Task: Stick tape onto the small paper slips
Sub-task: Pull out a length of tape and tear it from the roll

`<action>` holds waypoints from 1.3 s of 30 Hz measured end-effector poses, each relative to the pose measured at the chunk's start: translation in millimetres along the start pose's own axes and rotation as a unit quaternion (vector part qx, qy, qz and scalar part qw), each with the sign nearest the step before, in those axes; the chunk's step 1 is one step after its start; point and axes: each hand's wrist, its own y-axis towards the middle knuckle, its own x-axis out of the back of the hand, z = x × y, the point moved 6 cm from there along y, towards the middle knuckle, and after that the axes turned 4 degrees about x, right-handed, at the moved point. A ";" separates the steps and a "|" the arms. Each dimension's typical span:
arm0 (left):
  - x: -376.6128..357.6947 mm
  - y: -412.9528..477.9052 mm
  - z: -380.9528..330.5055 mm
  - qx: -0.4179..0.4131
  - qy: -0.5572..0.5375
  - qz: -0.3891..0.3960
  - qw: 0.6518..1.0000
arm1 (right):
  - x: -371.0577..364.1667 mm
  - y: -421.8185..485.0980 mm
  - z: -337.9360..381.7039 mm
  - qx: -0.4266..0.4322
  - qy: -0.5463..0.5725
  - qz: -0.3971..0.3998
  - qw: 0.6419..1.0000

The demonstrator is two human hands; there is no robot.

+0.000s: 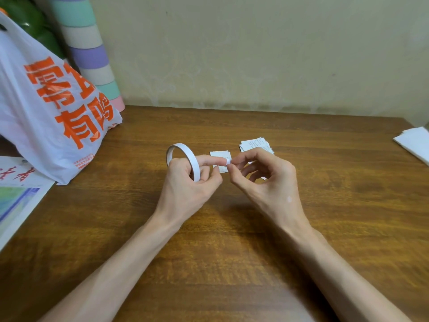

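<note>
Pinching a tiny tape piece [228, 161], the right hand [264, 182] faces the left hand [185, 184] gripping the tape roll [183, 156]; it may stick to itself (or skin) before reaching the paper slips [220, 155] just behind.

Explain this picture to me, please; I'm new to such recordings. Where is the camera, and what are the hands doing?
There is no machine here. A camera worn on the person's head looks down at their two bare hands over a wooden table. The left hand grips a white tape roll. The right hand pinches a small tape piece at the left forefinger's tip. One paper slip lies just beyond the hands, and a stack of slips lies farther right. A plastic bag with orange print stands at the left.
</note>
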 end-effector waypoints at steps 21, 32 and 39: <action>-1.1 -3.0 -0.2 -0.004 0.044 0.035 0.998 | 1.4 0.4 0.1 0.069 -0.092 0.013 0.993; -0.2 -2.3 1.6 0.000 0.037 0.029 0.999 | 1.8 0.9 2.5 0.071 -0.097 0.004 0.993; -2.5 -2.9 2.5 0.003 0.023 0.035 0.999 | 2.5 0.7 3.3 0.067 -0.099 -0.005 0.993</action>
